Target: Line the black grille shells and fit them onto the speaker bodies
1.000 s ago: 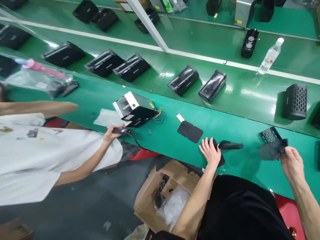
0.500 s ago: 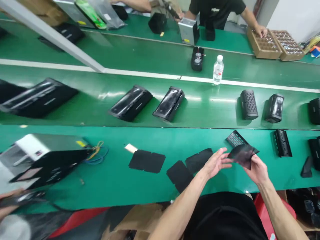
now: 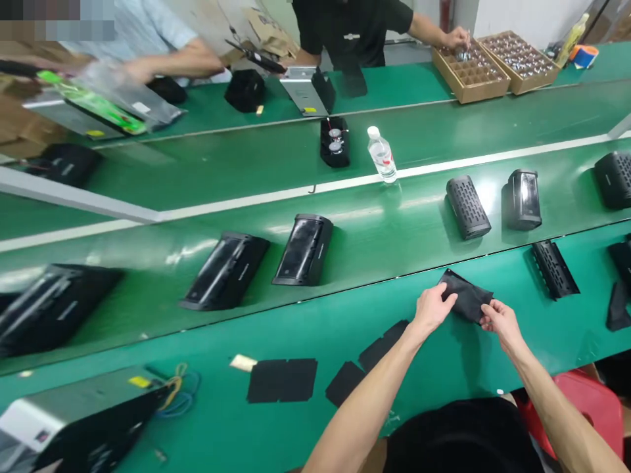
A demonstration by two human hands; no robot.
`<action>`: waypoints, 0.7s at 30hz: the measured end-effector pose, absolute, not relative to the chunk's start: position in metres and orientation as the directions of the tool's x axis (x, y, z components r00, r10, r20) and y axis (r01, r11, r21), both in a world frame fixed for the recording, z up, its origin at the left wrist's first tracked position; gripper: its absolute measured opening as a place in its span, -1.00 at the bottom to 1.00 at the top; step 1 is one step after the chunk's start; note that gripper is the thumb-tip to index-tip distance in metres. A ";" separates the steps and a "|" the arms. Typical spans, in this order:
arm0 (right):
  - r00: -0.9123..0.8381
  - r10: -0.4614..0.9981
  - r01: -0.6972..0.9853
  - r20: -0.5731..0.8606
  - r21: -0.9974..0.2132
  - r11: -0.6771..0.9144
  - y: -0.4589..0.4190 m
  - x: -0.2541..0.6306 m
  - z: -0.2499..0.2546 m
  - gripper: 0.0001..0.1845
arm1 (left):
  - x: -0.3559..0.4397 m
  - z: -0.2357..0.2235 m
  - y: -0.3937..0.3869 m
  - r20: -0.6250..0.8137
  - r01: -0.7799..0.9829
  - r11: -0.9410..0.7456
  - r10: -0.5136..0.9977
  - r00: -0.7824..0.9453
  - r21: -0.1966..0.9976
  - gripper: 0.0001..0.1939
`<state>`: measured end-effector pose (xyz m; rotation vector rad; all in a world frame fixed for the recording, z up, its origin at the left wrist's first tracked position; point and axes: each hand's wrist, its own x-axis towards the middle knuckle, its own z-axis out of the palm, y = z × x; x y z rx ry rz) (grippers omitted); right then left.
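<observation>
A thin black sheet is stretched between my two hands over the green bench. My left hand pinches its left end, and my right hand pinches the lower right corner. At the sheet's upper left, a dark corner shows, perhaps of the perforated panel under it; the rest is hidden. Left of my forearm lie more flat black sheets, one whole and two partly overlapping. To the right of my hands rests a curved black perforated grille.
Black speaker-like housings stand along the green conveyor beyond the bench. A water bottle is near its white line. At the left sits a boxy machine with cables. Across, co-workers work beside cardboard trays.
My left hand, open beside the sheet before, now grips it too. The sheet has come down over the perforated panel and covers most of it. The camera view has tilted and shifted.
</observation>
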<state>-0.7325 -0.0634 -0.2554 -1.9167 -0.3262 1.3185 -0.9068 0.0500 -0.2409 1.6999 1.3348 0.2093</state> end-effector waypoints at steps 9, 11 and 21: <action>0.603 0.486 0.032 -0.632 -0.589 -0.807 -0.085 -0.714 -0.274 -0.60 | -0.898 -0.252 0.073 -0.490 0.870 -0.113 0.788 0.373 0.481 -0.78; 0.651 0.475 0.084 -0.592 -0.566 -0.820 -0.086 -0.712 -0.273 -0.44 | -0.899 -0.257 0.076 -0.474 0.871 -0.074 0.815 0.333 0.485 -0.69; 0.640 0.523 0.067 -0.562 -0.638 -0.767 -0.064 -0.706 -0.275 -0.66 | -0.906 -0.272 0.083 -0.443 0.612 0.142 0.815 0.374 0.778 -0.82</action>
